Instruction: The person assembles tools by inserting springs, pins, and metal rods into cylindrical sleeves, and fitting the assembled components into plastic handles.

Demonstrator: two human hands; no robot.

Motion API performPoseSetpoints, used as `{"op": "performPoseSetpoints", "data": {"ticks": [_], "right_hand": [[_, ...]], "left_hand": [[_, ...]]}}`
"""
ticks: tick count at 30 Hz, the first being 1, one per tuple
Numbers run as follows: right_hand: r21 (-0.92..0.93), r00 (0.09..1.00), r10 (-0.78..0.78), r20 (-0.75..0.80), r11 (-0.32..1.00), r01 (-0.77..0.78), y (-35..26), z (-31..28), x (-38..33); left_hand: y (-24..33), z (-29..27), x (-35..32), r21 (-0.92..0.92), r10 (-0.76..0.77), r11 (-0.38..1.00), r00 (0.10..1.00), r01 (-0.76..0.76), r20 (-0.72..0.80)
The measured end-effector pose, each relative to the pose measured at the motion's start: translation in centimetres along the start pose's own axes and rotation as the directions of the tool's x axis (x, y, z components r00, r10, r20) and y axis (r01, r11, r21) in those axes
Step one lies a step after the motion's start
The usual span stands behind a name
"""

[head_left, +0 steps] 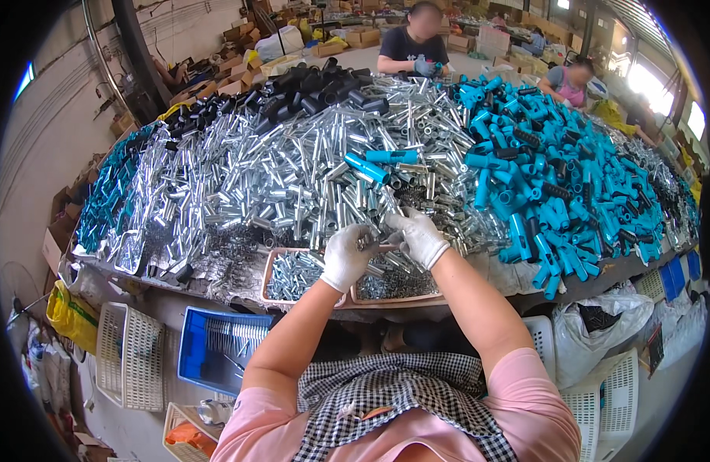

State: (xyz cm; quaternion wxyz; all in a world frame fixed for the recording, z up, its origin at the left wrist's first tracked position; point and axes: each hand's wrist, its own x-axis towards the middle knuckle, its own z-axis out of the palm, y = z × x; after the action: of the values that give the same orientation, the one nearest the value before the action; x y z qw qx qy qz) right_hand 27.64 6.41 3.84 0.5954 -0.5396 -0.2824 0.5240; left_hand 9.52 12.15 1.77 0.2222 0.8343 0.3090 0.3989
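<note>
My left hand (349, 256), in a white glove, is above the near edge of a large pile of shiny metal tubes (285, 173). Its fingers are curled, and what they hold, if anything, is too small to make out. Close beside it is my right hand (418, 237), also gloved, its fingers closed around a small silver part by the pile that I cannot name. Below the hands stand two shallow pink trays, the left tray (267, 279) with small metal pieces and the right tray (370, 301) with small dark wire-like parts. Two turquoise sleeves (368, 168) lie on the tubes ahead.
Turquoise plastic handles (559, 177) are heaped at right, black plastic tubes (316, 92) at the back. A blue crate (187, 345) with metal rods and a white basket (108, 354) stand below left; a white sack (607, 339) stands below right. Co-workers (414, 46) sit across the table.
</note>
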Motion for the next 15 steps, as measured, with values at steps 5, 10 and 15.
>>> {"op": "performPoseSetpoints", "data": {"ticks": [5,10,15], "right_hand": [[-0.049,1.0,-0.02,0.023,0.999,0.021,-0.1,-0.5,0.1],[0.001,0.998,-0.051,-0.033,0.999,0.051,0.3,-0.5,-0.1],[0.025,0.968,-0.238,-0.079,0.97,0.24,2.0,-0.4,0.9]], "left_hand": [[-0.4,0.1,0.3,0.107,0.252,0.962,0.968,-0.25,-0.001],[0.2,-0.5,0.4,0.159,0.352,0.925,0.936,-0.344,-0.022],[1.1,0.1,-0.5,0.064,0.116,0.992,0.992,-0.113,-0.044]]}}
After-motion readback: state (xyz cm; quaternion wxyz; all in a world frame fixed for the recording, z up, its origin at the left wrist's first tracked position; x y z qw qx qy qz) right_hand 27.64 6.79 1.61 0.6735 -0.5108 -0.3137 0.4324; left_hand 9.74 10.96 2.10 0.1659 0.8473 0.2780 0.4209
